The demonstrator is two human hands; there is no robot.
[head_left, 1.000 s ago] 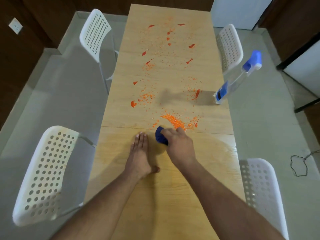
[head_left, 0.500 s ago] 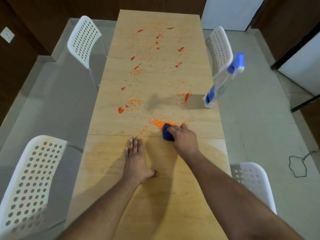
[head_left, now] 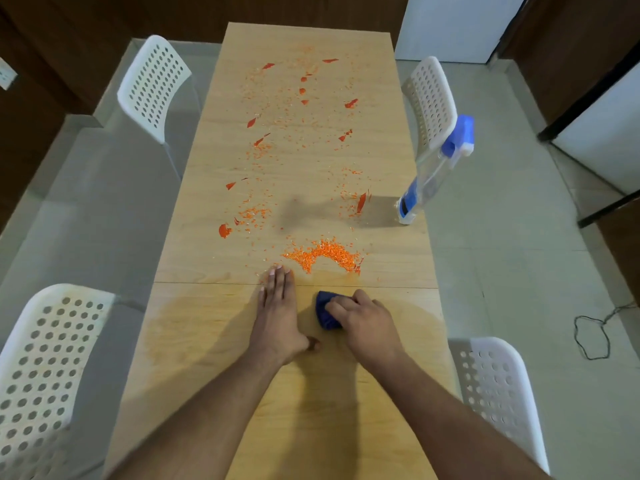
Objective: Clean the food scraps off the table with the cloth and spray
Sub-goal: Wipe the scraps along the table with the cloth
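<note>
A long light wooden table runs away from me. Orange and red food scraps are scattered over its far half, with a denser orange heap just past the table's seam. My right hand grips a bunched dark blue cloth on the tabletop, a little short of the heap. My left hand rests flat on the table beside the cloth, fingers straight, fingertips near the seam. A clear spray bottle with a blue head stands at the right table edge.
Four white perforated chairs stand around the table: far left, far right, near left, near right. A damp-looking patch darkens the near tabletop. A black cable lies on the grey floor at right.
My right hand has drawn the cloth back toward me from the orange heap, which is now uncovered. My left hand stays flat on the table. The camera view has shifted.
</note>
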